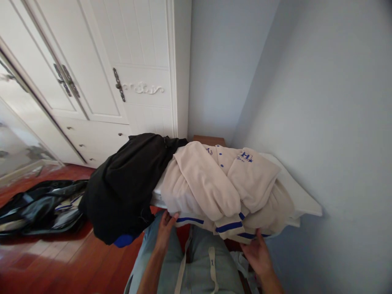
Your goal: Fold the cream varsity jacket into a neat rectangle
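A cream jacket [214, 179] with blue stripes and blue buttons lies on a white surface [301, 196], its sleeves folded over the front. My left hand [166, 228] is closed on the jacket's lower left edge, fingertips at the striped hem. At the lower right edge, my right hand [257, 251] pinches the hem, its fingers partly hidden under the cloth. Black clothing [128, 183] is heaped directly left of the jacket and hangs over the near edge, with a bit of blue cloth [124, 240] beneath it.
White wardrobe doors [143, 49] and drawers stand behind on the left. An open black suitcase [45, 208] with clothes inside lies on the red wooden floor [61, 265]. A grey-blue wall [330, 102] rises at the right. My legs are close below the jacket.
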`<state>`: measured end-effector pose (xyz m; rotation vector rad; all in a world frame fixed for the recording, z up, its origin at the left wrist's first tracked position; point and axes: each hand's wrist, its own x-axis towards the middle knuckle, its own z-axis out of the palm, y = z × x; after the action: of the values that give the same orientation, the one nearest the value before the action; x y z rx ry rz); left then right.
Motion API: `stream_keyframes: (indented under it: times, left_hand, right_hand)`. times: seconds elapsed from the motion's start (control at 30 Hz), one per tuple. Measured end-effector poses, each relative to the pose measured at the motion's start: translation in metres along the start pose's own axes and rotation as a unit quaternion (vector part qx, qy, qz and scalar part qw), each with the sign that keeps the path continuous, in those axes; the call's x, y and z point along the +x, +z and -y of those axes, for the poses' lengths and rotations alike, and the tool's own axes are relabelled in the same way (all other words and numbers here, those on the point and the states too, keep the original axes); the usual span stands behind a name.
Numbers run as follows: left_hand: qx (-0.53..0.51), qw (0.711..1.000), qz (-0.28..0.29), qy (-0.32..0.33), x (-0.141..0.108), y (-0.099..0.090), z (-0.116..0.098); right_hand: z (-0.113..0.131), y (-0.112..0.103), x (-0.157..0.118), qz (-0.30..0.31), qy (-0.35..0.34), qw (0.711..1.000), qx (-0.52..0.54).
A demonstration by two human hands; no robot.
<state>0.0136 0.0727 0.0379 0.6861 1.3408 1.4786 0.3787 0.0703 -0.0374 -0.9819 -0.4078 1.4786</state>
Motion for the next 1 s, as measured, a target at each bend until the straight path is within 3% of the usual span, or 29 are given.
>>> stream_keyframes:
  times: [0.07,0.2,0.3,0.43,0.6,0.83,0.93,1.0]
  left_hand:
    - [-0.041,0.998,0.033,-0.037,-0.005,0.000,0.000]
    - [-0.092,0.986,0.049,-0.131,-0.021,-0.010,-0.005]
    - [-0.148,0.977,0.041,-0.150,-0.038,-0.014,-0.014]
    - [-0.211,0.960,-0.009,-0.182,-0.061,-0.009,-0.029]
    - [-0.219,0.950,-0.043,-0.220,-0.072,-0.013,-0.035]
    - [-0.222,0.943,-0.068,-0.240,-0.073,-0.049,-0.018]
    - [-0.191,0.942,-0.067,-0.269,-0.073,-0.066,-0.001]
    - [-0.135,0.957,-0.047,-0.254,-0.073,-0.069,0.014]
  right_hand:
    - [0.000,-0.007,-0.011,-0.023,0.017,1.000,0.011]
    - [0.001,-0.035,-0.024,-0.009,0.012,1.000,-0.021]
    - [0.007,-0.048,-0.024,-0.053,0.012,0.998,0.037]
    - [0.018,-0.038,-0.019,-0.104,0.032,0.989,0.099]
    - [0.033,-0.023,-0.032,-0.158,0.031,0.984,0.077]
    - [0.066,-0.043,-0.096,-0.203,0.013,0.979,-0.018]
    - [0.082,-0.042,-0.119,-0.207,0.028,0.978,-0.033]
    - [0.089,-0.038,-0.130,-0.193,0.058,0.978,-0.051]
